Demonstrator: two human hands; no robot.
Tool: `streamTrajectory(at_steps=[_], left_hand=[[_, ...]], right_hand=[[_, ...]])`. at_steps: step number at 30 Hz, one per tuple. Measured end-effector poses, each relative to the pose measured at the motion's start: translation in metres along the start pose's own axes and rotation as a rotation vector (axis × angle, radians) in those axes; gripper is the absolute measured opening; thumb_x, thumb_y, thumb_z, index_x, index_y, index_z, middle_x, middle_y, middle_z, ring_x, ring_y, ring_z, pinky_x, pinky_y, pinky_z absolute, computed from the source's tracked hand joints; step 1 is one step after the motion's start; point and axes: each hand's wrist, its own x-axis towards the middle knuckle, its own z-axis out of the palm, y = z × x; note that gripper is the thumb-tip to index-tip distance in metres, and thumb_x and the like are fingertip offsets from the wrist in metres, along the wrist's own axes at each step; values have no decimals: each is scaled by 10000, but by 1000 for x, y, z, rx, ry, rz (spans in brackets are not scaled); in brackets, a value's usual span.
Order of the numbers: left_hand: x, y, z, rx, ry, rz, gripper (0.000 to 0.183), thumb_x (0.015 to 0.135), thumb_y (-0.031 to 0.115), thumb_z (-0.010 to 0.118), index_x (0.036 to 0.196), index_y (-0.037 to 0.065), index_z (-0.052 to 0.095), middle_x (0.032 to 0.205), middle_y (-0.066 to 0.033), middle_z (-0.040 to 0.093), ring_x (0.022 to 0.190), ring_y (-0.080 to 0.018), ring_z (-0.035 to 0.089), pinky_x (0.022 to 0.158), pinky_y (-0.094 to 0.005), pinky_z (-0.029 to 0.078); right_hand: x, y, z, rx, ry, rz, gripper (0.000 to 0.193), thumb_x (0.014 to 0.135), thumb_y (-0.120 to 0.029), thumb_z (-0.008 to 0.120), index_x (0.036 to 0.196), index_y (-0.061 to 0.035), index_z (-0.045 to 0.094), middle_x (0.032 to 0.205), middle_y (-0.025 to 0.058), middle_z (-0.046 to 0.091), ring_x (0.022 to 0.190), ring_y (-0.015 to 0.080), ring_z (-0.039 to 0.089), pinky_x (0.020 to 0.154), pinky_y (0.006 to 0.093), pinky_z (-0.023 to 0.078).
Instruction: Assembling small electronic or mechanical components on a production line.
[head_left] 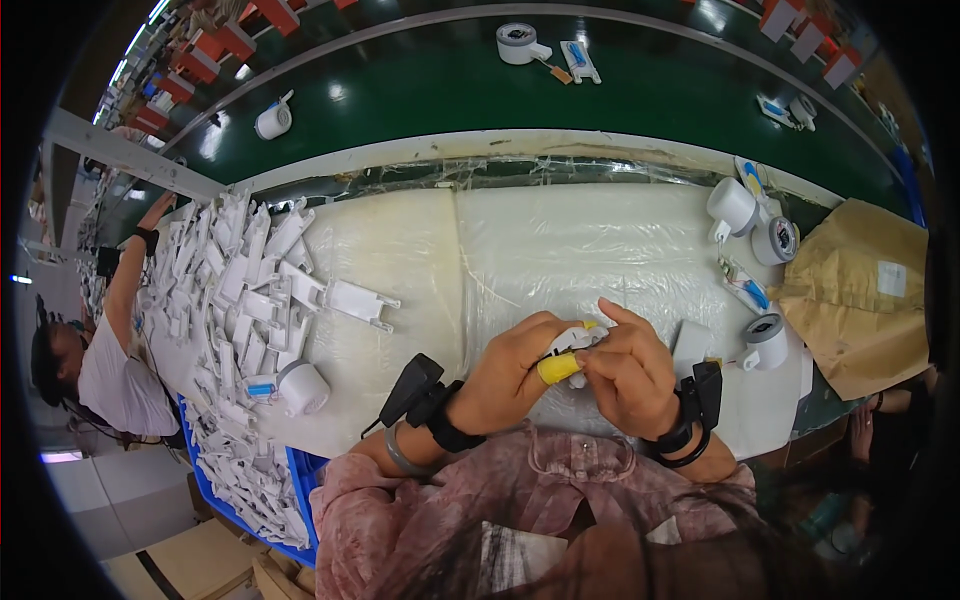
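Note:
Close in front of my body, over the plastic-covered table, both my hands meet on a small white plastic part (573, 342). My left hand (512, 368) grips it, with yellow wrapping (557, 368) on its thumb. From the other side, my right hand (632, 375) pinches the same part, its index finger raised. Fingers cover much of the part, so its exact kind cannot be made out. Beside my right hand lies a flat white piece (691, 345). A white round housing with a handle (764, 341) stands further right.
White plastic parts (240, 280) are heaped at left, above a blue bin (305, 490) of similar pieces. More round housings (733, 205) sit near a brown paper bag (855, 300). Beyond runs a green conveyor (400, 85) carrying units. A person (120, 350) works at far left.

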Motion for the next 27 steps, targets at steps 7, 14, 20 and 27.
streamTrajectory(at_steps=[7,14,20,27], left_hand=[[0,3,-1,74,17,11,247,945,108,548,1160,-2,599,993,-128,614,839,-254,616,730,-327,498],[10,-2,-7,-423,49,-263,288,1019,237,449,1188,30,556,862,-101,627,627,-162,604,567,-270,501],[61,4,-86,-203,313,-235,338,1014,344,464,1059,22,557,822,-121,648,600,-179,642,500,-296,539],[152,-56,-260,790,709,-5,281,973,228,519,1110,-13,565,902,-108,658,789,-221,659,692,-339,530]], right_hand=[[0,-2,1,-24,50,6,189,727,106,701,860,-10,631,738,84,586,674,211,594,935,510,513],[0,8,-2,-61,119,25,210,738,40,724,929,-19,659,862,103,636,797,272,619,853,422,525],[-4,10,-4,-45,155,67,224,755,18,709,969,-20,655,953,110,639,861,293,613,764,383,496],[-3,6,0,-25,99,37,235,764,10,693,992,-30,654,950,105,635,845,282,616,722,357,491]])
